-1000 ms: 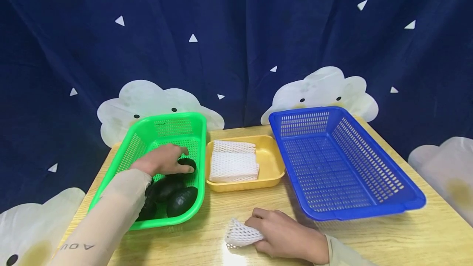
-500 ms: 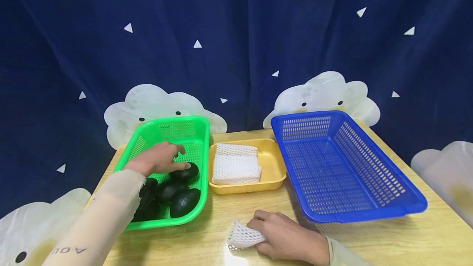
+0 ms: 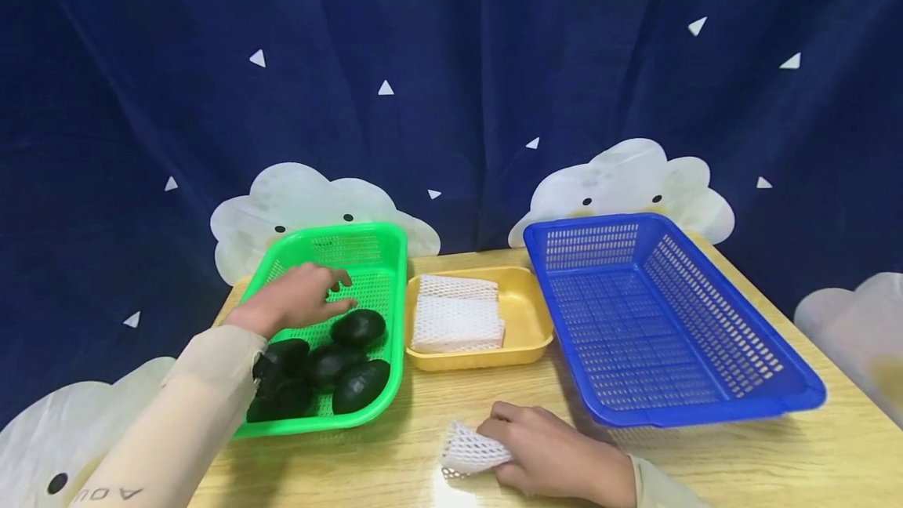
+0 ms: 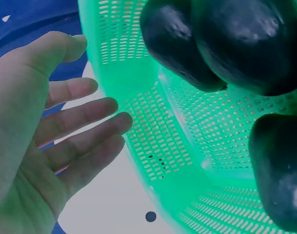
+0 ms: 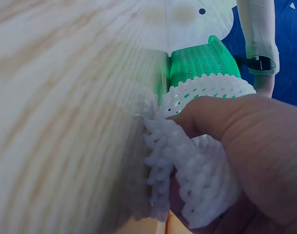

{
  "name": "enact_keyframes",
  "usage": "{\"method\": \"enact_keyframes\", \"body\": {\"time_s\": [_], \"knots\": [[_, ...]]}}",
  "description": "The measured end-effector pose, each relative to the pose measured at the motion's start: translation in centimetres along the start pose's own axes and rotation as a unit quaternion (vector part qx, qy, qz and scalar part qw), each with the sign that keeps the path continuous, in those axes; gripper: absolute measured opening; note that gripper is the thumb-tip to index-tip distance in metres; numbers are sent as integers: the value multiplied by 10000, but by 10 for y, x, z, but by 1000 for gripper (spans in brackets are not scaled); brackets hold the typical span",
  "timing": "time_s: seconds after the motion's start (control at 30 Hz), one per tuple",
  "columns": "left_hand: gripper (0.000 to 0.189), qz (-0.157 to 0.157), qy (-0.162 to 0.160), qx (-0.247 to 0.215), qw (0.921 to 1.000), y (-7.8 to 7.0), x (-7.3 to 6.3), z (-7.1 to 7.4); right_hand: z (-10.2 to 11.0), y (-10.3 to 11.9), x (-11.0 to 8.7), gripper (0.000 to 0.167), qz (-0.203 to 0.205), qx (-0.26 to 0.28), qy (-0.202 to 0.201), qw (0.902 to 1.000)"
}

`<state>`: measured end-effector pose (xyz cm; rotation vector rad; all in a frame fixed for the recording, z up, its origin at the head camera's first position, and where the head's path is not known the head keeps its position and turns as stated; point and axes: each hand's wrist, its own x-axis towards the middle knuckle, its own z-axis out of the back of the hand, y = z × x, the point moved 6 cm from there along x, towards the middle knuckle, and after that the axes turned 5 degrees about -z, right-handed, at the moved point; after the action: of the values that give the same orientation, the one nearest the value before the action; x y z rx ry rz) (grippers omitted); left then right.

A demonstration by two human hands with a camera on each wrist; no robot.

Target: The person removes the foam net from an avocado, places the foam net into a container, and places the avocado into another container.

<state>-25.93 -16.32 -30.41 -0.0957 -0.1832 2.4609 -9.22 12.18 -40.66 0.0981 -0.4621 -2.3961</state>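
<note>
My left hand (image 3: 303, 296) hovers over the green basket (image 3: 400, 320), its fingers spread and holding nothing. Just below its fingertips lies a dark avocado (image 3: 358, 328), apart from the hand. Several more avocados (image 3: 361, 387) are heaped at the near end of that basket, some partly behind my sleeve. In the left wrist view the empty palm and loose fingers (image 4: 85, 117) show beside the basket wall. Low over the table, my right hand (image 3: 546, 449) pinches a white foam net sleeve (image 3: 471, 449) between thumb and fingers. The right wrist view shows the sleeve's mouth (image 5: 202, 90) partly spread.
Between the two baskets stands a yellow tray (image 3: 532, 320) with a stack of white foam nets (image 3: 457, 312) on its left side. A blue basket (image 3: 635, 335) stands at the right of the wooden table (image 3: 353, 465). Behind hangs a dark blue curtain (image 3: 451, 85).
My left hand has let go of an avocado, which now lies on the others in the green basket, and has drawn up and left. The right hand keeps its grip. The head view shifts slightly.
</note>
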Motion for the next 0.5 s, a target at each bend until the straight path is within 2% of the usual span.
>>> {"method": "enact_keyframes", "body": {"time_s": [0.17, 0.5], "knots": [[35, -160, -289, -35, 9994, -5, -2, 6, -1, 0, 0, 33, -5, 47, -5, 10000], [31, -373, -455, -235, 9980, -15, -9, 7, -2, -3, 0, 34, -46, 89, 23, 9999]]}}
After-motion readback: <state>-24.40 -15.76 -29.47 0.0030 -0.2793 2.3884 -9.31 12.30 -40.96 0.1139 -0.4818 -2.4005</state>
